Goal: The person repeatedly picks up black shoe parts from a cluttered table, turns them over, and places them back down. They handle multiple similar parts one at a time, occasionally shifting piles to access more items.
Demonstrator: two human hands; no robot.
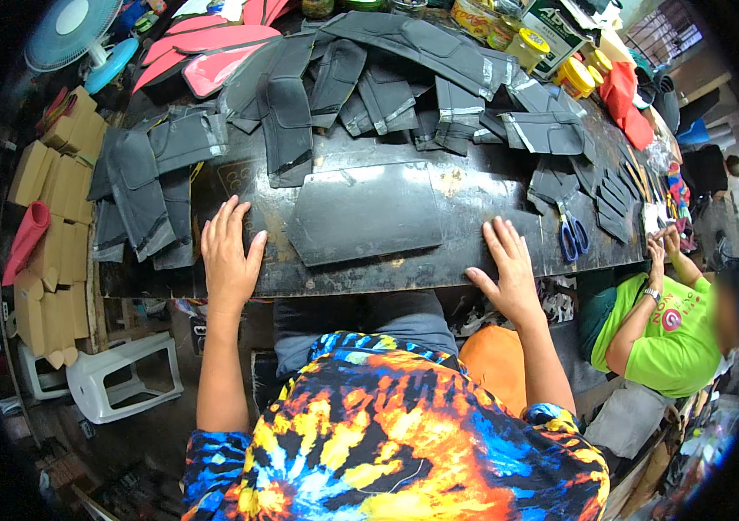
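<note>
Left hand [232,253] and right hand [510,271] rest empty, thumbs apart from fingers, near the front edge of the table [463,239], flanking the dark board [369,215] and apparently leaving its face accessible.

I see the left hand [232,252] palm down at left, fingers extended toward the far side, thumb spread rightward, the left forearm [224,365] running nearly straight from near to far. Well apart at right, I have the right hand [508,267] palm down, thumb spread leftward, the right forearm [550,360] slanting far and left.
</note>
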